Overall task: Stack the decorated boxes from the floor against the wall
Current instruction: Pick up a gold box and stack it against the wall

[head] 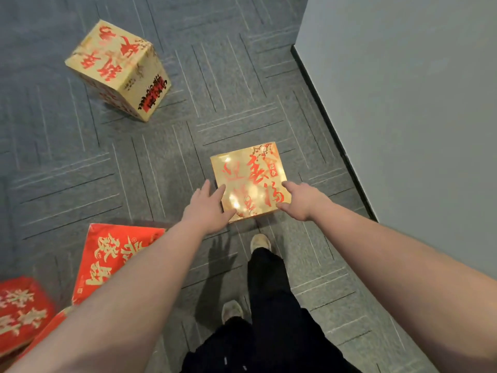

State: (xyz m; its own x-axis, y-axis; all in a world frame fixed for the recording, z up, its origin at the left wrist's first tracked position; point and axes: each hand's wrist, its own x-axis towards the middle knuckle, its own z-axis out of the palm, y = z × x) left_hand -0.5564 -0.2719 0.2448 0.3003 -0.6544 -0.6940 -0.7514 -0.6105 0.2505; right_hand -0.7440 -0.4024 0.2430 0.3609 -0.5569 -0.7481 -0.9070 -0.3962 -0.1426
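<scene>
Hands: left hand [208, 208] and right hand [300, 201] are reaching, fingers straight, flanking the gold box [250, 181].
Progress: nothing is stacked against the wall [403, 103] yet.
Left: second gold box [118, 68] and red boxes [107, 259] are waiting.

A shiny gold box [248, 181] near the wall, another gold box [118, 68] farther off, two red boxes [107, 261] [22, 310] at left.

Grey carpet tiles [236, 84] are covering the floor, their thin light and dark stripes running in alternating directions from tile to tile. A plain pale grey wall [408, 103] is rising on the right, with a dark baseboard [333, 122] running along its foot.
</scene>
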